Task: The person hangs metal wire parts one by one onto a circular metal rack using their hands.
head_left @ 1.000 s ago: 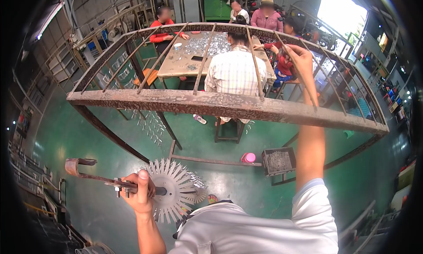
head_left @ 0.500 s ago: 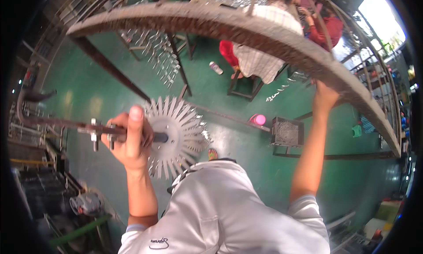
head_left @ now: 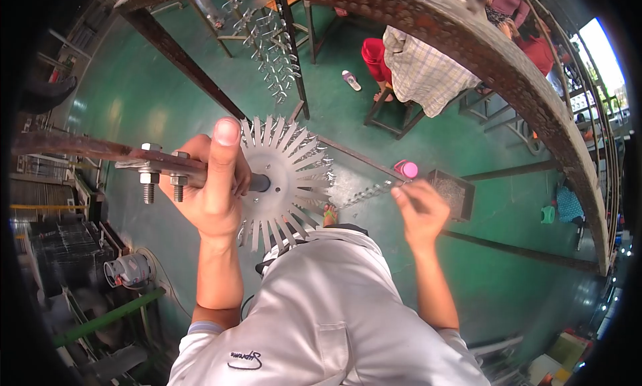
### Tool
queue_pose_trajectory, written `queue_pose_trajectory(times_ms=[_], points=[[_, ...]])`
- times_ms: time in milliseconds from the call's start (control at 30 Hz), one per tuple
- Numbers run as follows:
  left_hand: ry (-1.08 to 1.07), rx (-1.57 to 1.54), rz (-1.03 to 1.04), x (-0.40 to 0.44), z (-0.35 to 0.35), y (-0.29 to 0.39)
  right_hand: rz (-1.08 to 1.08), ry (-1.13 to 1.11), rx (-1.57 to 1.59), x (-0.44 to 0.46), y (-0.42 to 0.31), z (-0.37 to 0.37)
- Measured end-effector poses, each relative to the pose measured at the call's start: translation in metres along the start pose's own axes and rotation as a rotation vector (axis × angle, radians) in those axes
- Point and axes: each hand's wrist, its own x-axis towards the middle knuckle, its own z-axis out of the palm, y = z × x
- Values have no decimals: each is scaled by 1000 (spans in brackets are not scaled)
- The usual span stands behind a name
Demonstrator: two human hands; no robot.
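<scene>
My left hand is closed around the end of a rusty metal bar, thumb pointing up, close to two bolts. A short shaft joins this end to a wheel with many flat metal blades around its rim. Small shiny metal pieces hang along the wheel's right side. My right hand is pinched on one end of a strand of small linked metal pieces. That strand slopes down leftward toward the wheel; whether it touches the blades I cannot tell.
A curved rusty frame arches overhead. Strands of metal hooks hang at the back. Near my right hand are a pink-lidded container and a crate of small parts. Several people sit beyond. A gas cylinder stands at left.
My right hand has come down and inward from the frame at the far right, bringing the strand toward the wheel. My left hand keeps its hold. The view has shifted slightly.
</scene>
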Motion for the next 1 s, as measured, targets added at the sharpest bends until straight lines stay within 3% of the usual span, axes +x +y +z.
queue_pose_trajectory(times_ms=[600, 800, 1000], points=[[30, 140, 59, 6, -38, -7, -244, -280, -31, -4, -17, 122], [84, 89, 74, 21, -84, 3, -157, -347, -80, -7, -52, 160], [80, 38, 71, 30, -96, -14, -180, -423, -84, 4, -39, 172]])
